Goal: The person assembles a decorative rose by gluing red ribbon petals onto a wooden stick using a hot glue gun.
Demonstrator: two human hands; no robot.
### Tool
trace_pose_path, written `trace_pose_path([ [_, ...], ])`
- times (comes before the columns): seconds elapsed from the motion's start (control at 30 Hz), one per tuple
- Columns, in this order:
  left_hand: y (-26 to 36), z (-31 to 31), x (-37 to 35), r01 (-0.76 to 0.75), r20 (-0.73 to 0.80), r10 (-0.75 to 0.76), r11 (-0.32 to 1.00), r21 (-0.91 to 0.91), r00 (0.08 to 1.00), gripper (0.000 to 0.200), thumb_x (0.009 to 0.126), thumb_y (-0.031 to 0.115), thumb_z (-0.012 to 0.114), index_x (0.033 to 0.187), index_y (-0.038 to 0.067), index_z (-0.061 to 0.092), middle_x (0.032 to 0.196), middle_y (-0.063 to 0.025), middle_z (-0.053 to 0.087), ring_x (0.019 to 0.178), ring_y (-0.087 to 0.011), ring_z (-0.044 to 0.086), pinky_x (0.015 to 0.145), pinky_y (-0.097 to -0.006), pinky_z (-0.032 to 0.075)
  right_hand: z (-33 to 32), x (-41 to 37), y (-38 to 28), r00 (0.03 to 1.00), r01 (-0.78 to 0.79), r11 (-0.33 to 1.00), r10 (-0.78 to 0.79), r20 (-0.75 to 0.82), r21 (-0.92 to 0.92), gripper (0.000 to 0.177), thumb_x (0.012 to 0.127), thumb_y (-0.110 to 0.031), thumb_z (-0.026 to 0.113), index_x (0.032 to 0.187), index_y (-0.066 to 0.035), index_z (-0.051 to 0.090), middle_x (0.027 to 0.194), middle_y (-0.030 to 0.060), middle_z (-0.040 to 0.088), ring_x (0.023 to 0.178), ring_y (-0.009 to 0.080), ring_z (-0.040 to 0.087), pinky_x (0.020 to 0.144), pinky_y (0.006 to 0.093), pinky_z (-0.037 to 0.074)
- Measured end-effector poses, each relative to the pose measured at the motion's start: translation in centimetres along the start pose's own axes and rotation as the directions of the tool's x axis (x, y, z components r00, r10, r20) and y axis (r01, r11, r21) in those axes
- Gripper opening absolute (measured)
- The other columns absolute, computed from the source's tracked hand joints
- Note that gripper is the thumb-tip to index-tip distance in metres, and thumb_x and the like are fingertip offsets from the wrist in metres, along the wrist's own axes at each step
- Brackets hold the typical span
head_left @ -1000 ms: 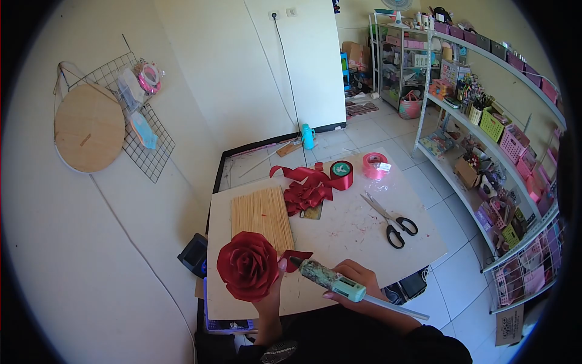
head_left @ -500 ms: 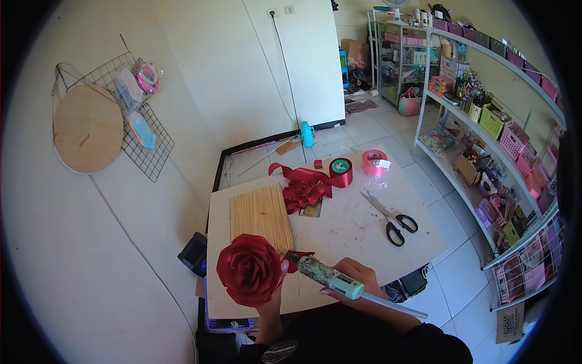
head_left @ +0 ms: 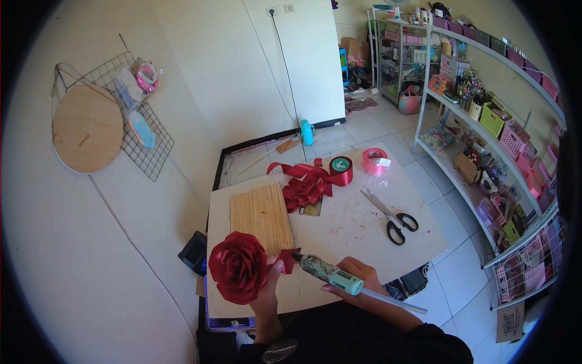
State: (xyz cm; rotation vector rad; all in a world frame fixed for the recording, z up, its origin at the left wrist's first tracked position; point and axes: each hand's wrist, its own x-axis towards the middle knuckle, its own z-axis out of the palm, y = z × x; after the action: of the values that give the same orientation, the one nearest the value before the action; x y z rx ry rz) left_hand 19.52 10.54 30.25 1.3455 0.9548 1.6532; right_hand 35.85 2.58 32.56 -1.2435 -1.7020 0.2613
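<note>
Rose of folded red satin (head_left: 238, 267), gripped by your left hand (head_left: 265, 297), edged left, likely freeing space for the mint-green plastic glue gun (head_left: 333, 278) your right hand (head_left: 365, 278) clamped.

The rose (head_left: 238, 267) is dark red — the glue gun (head_left: 341, 279) pale green, part-mottled.

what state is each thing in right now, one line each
rose: petals spread, held in the left hand
red piece: by the left thumb; glued or not, unclear
glue gun: in the right hand, glue stick loaded; heat unclear
sticks: laid flat, side by side
scissors: lying untouched, blades look slightly parted
ribbon roll: partly unwound
flask: upright
plug: plugged in
</note>
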Motion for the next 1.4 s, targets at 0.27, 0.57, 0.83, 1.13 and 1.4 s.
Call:
trace_pose_path([
  [0.27, 2.6, 0.8, 0.2, 0.077, 0.031, -0.072, 0.968, -0.237, 0.997, 0.015, 0.069, -0.011, 0.056, 0.082, -0.003, 0.054, 0.078, -0.0063, 0.055, 0.070, -0.0106, 0.053, 0.066, -0.0216, 0.043, 0.1, -0.4, 0.3, 0.995, -0.094, 0.995, 0.094, 0.024, 0.021, 0.032, 0.068, -0.026, 0.069, 0.077, 0.000, 0.054, 0.069, 0.0094, 0.051, 0.057, 0.0227, 0.053, 0.052, 0.0300, 0.044],
  [0.57, 2.1, 0.4, 0.7, 0.057, 0.062, -0.039, 0.946, -0.320, 0.997, 0.014, 0.072, -0.010, 0.053, 0.084, -0.005, 0.054, 0.077, -0.0057, 0.054, 0.070, -0.0097, 0.053, 0.067, -0.0197, 0.043, 0.4, -0.8, 1.7, 0.992, -0.123, 0.992, 0.123, -0.003, -0.014, 0.030, 0.068, -0.024, 0.069, 0.079, 0.000, 0.054, 0.071, 0.0108, 0.052, 0.059, 0.0245, 0.055, 0.053, 0.0311, 0.044],
  [0.83, 1.6, 0.7, 1.4, 0.126, 0.107, -0.091, 0.912, -0.389, 0.990, 0.014, 0.073, -0.010, 0.053, 0.086, -0.005, 0.053, 0.075, -0.0048, 0.053, 0.067, -0.0082, 0.051, 0.062, -0.0178, 0.042, 0.7, -0.9, 6.7, 0.946, -0.320, 0.897, 0.285, -0.154, -0.304, 0.036, 0.063, -0.010, 0.066, 0.095, 0.000, 0.051, 0.080, 0.0176, 0.055, 0.068, 0.0348, 0.055, 0.060, 0.0374, 0.045],
  [1.13, 1.9, 2.8, 2.1, 0.209, 0.160, -0.147, 0.833, -0.512, 0.976, 0.016, 0.070, -0.009, 0.059, 0.085, -0.004, 0.057, 0.070, -0.0033, 0.057, 0.061, -0.0059, 0.051, 0.057, -0.0163, 0.040, 0.7, -0.5, 6.1, 0.910, -0.413, 0.732, 0.325, -0.256, -0.541, 0.042, 0.063, -0.015, 0.068, 0.097, 0.001, 0.049, 0.082, 0.0157, 0.051, 0.075, 0.0293, 0.054, 0.066, 0.0331, 0.045],
  [1.4, 2.0, 5.3, 0.6, 0.185, 0.154, -0.118, 0.810, -0.557, 0.981, 0.015, 0.072, -0.007, 0.060, 0.086, -0.002, 0.058, 0.075, -0.0043, 0.058, 0.068, -0.0070, 0.053, 0.062, -0.0180, 0.041, 3.2, 0.8, 0.4, 0.891, -0.100, 0.425, 0.441, -0.109, 0.900, 0.025, 0.074, 0.001, 0.057, 0.097, 0.000, 0.048, 0.096, 0.0086, 0.054, 0.082, 0.0153, 0.051, 0.074, 0.0294, 0.040],
])
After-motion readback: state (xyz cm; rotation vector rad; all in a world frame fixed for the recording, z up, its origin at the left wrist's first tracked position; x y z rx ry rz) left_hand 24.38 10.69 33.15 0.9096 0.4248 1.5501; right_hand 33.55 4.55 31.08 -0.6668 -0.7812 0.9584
